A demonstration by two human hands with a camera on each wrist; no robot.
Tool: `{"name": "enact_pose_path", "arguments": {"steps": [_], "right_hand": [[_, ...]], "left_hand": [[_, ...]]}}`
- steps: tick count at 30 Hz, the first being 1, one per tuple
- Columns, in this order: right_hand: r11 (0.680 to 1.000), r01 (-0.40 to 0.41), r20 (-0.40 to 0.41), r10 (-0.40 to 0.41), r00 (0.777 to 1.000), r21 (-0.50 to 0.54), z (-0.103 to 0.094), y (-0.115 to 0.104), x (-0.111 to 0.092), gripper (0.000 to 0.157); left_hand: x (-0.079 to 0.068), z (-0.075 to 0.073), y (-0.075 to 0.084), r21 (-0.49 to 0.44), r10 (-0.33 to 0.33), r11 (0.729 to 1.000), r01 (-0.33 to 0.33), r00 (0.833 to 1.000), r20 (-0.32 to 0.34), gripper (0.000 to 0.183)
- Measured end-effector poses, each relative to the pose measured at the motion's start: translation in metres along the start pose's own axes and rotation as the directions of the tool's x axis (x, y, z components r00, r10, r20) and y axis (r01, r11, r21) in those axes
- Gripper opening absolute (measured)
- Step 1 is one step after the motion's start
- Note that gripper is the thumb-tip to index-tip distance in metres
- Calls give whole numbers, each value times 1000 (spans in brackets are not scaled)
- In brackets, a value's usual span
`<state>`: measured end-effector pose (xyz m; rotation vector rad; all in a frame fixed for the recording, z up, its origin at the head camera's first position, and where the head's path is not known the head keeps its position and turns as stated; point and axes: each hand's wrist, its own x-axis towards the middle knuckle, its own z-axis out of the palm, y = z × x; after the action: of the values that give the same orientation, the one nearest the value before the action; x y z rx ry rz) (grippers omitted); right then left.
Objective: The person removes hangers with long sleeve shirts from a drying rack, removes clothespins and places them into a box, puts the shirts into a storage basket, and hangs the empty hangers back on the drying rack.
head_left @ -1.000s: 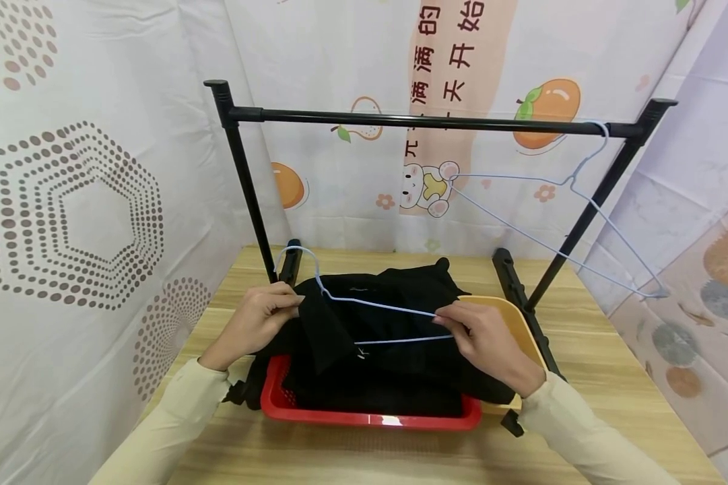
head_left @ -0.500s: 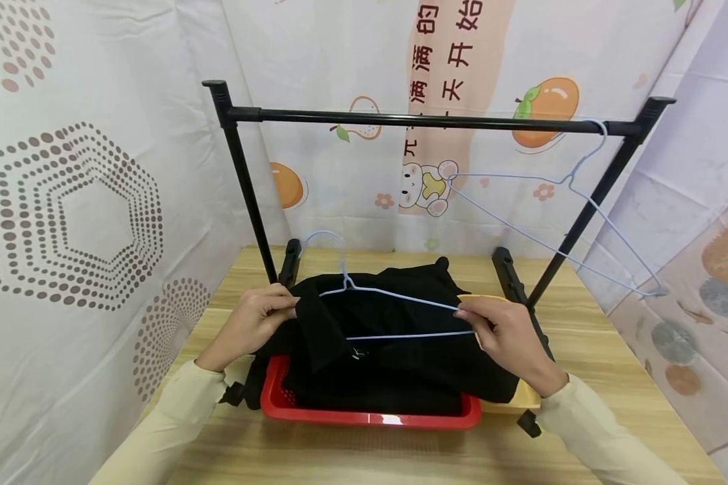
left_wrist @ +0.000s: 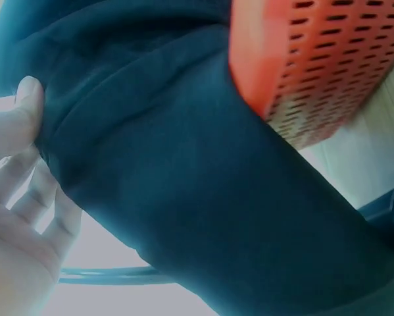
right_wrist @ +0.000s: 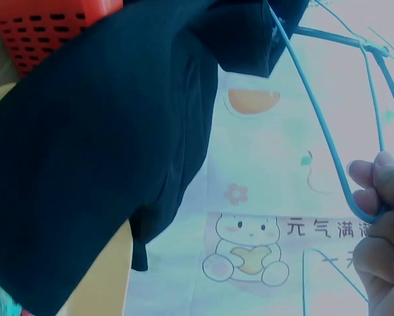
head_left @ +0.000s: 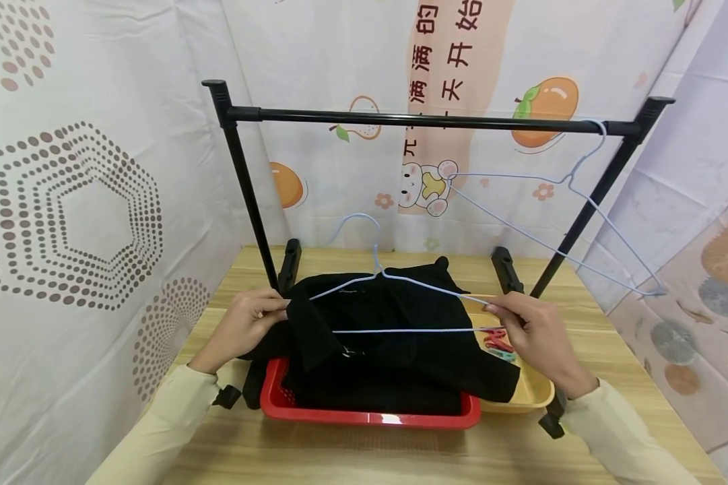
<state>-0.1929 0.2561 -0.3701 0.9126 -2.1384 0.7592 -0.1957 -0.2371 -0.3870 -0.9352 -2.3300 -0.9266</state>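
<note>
A black collared shirt [head_left: 436,367] lies over a red basket, its short sleeve spread to the right. My left hand [head_left: 251,325] pinches the shirt near its collar; in the left wrist view the thumb presses the black cloth [left_wrist: 183,151] against the fingers. My right hand [head_left: 536,337] grips the right end of a light blue wire hanger [head_left: 400,331]. The hanger's left end goes in under the cloth at the collar and is hidden there. Its hook stands up toward the back. In the right wrist view, fingers curl round the hanger's bent corner [right_wrist: 354,204].
Beneath the shirt stands the red basket [head_left: 370,420], with more black cloth inside. A yellow basket [head_left: 530,397] beside it holds red and teal clothes pegs [head_left: 498,342]. Behind rises a black rack [head_left: 400,120], an unused blue hanger [head_left: 509,177] hooked at its right end.
The right hand has moved right with the hanger, drawing it partway out from under the cloth; its hook has shifted right and up. The left hand has moved slightly left. The pegs now show.
</note>
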Motion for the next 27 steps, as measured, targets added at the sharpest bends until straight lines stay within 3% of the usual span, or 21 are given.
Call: {"name": "enact_pose_path", "arguments": {"steps": [12, 27], "right_hand": [[998, -8, -28, 7, 1000, -57, -12, 2, -3, 31], [996, -19, -65, 13, 998, -85, -16, 5, -4, 32]], "left_hand": [[-5, 8, -15, 17, -5, 1000, 5, 1000, -22, 25], [-14, 9, -19, 41, -53, 998, 56, 995, -81, 24]]}}
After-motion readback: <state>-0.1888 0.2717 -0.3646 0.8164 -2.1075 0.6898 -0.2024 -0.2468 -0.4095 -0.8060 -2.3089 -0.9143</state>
